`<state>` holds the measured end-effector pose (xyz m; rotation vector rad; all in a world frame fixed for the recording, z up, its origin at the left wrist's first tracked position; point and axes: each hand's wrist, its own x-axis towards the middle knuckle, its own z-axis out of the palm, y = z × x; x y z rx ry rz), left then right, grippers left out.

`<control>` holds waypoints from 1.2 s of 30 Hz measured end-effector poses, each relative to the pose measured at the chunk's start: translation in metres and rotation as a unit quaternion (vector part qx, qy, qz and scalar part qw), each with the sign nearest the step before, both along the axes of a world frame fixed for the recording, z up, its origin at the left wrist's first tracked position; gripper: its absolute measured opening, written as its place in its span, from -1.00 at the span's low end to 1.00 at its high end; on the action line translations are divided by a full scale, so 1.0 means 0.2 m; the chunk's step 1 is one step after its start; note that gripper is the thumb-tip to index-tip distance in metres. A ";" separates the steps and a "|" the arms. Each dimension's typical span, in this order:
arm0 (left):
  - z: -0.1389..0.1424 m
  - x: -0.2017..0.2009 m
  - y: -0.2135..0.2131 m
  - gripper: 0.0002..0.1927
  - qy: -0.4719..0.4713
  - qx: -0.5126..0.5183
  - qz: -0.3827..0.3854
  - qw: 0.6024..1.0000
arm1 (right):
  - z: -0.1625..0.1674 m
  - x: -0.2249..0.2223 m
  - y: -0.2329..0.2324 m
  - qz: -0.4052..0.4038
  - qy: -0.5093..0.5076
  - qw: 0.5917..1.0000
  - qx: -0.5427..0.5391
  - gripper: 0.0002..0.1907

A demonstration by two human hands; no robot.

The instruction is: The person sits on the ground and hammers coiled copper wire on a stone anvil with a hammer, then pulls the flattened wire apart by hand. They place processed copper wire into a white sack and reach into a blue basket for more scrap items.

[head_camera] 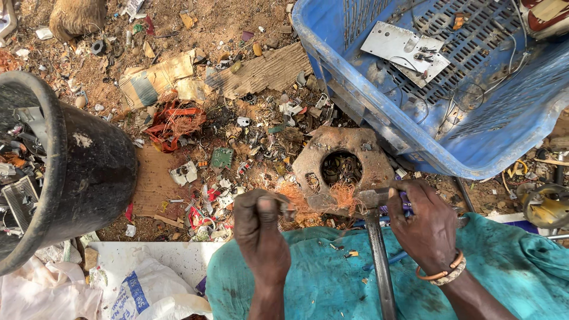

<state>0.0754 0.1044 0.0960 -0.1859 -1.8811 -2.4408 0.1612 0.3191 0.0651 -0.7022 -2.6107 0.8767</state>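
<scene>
Holding: left hand [261,228] pinches a small metal piece beside frayed copper wire [341,195].
Hammer: right hand [428,228] clasps the steel hammer [374,237], shaft pointing toward the person, head nearer the wire.

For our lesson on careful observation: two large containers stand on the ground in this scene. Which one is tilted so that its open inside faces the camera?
The blue plastic crate, upper right. It is tipped up, showing its slotted base with a metal plate and wires. The black bucket, left, shows mostly its outer wall.
</scene>
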 end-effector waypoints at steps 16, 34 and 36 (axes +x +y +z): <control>-0.02 0.12 0.27 -0.89 0.062 -0.276 -0.094 0.955 | -0.07 0.09 -0.03 0.124 0.088 0.918 -0.367 -0.82; -0.10 -0.06 -0.03 -0.89 -0.042 -0.213 0.065 0.974 | -0.14 0.11 0.04 -0.017 0.148 0.905 -0.399 -0.86; -0.11 -0.10 -0.09 -0.87 -0.033 -0.150 0.046 0.987 | -0.13 0.11 0.07 -0.032 0.165 0.902 -0.397 -0.86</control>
